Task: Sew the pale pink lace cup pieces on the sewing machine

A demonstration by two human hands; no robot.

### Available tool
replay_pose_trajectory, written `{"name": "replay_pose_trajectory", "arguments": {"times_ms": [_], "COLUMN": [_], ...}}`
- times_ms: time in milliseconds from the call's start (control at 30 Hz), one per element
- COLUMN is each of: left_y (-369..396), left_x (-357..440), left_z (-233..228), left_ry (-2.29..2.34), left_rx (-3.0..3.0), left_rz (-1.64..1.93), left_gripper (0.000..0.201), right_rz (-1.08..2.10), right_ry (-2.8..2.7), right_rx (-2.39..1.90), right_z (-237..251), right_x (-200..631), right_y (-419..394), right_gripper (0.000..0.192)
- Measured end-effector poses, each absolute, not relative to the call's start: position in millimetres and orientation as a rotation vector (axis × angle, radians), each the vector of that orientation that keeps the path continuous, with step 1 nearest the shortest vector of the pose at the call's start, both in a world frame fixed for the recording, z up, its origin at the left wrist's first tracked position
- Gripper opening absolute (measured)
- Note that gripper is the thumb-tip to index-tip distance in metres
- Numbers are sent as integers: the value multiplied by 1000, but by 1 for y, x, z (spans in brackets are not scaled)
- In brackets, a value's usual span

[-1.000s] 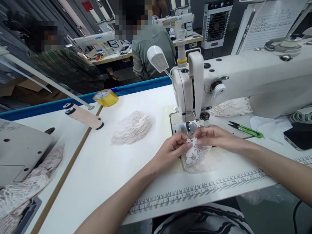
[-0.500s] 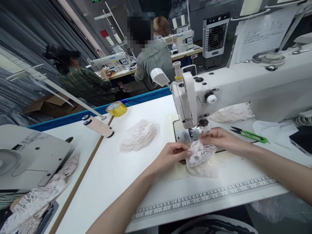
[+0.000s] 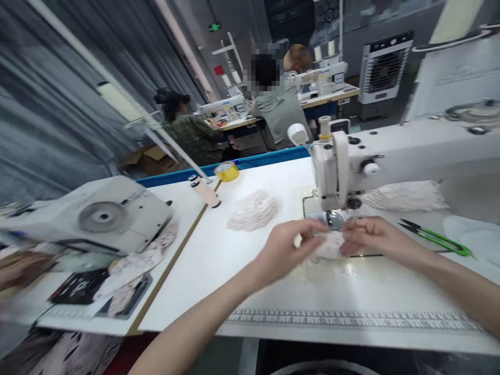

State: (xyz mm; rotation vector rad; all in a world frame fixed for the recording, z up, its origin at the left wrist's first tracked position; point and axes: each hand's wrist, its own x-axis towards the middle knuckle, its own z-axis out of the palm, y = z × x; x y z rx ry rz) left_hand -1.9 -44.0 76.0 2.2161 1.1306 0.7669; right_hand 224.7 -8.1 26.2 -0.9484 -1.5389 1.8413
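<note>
A small piece of white lace (image 3: 330,247) spans the gap between my hands, just in front of the sewing machine (image 3: 332,174) needle area. My left hand (image 3: 292,242) pinches its left side between thumb and fingers. On the other side, my right hand (image 3: 365,235) is closed on the right edge, fingertips blurred by motion. Left of the machine lies a pile of pale lace pieces (image 3: 255,211). More lace (image 3: 406,197) rests behind my right hand, under the machine arm. Green-handled thread snips (image 3: 439,239) lie to the right of that hand.
A ruler strip (image 3: 351,320) runs along the table's front edge. Yellow tape (image 3: 227,171) and a thread cone (image 3: 205,192) stand at the back. At left are another sewing machine (image 3: 117,211), lace strips (image 3: 136,260) and a co-worker's blurred hand (image 3: 19,268). Two people sit beyond.
The view has swung left, bringing more of the neighbouring machine and a co-worker's hand into sight. The lace is now less spread out and mostly covered by my fingers.
</note>
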Motion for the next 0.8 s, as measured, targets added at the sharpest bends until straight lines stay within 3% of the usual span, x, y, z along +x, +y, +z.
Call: {"name": "replay_pose_trajectory", "arguments": {"times_ms": [100,167,300,367,433,500,600,800], "left_y": [-83,-102,-102,-88,-72,-60,-56,-80], "left_x": [9,16,12,4,-6,-16,-38,-105], "left_z": [77,70,59,58,58,59,59,56], "left_ry": [889,635,887,956,827,711,709,856], "left_rx": [2902,3016,2686,2460,2331,2194,1989,1551], "left_rz": [718,588,892,919,718,514,504,611], "left_gripper": [20,18,22,39,57,48,28,28], "right_rz": [1910,1848,1567,1446,1346,1254,1131,1028], "right_ry": [-1524,-1647,-2067,-2242,-2382,-2461,-2446,-2295], "right_rx": [-957,-991,-1019,-980,-901,-837,-837,-874], "right_z": [15,10,20,33,46,55,62,60], "right_x": [222,222,220,219,216,213,210,182], "right_y": [-11,-12,-24,-34,-43,-51,-59,-60], "right_gripper": [32,29,18,16,18,16,14,15]}}
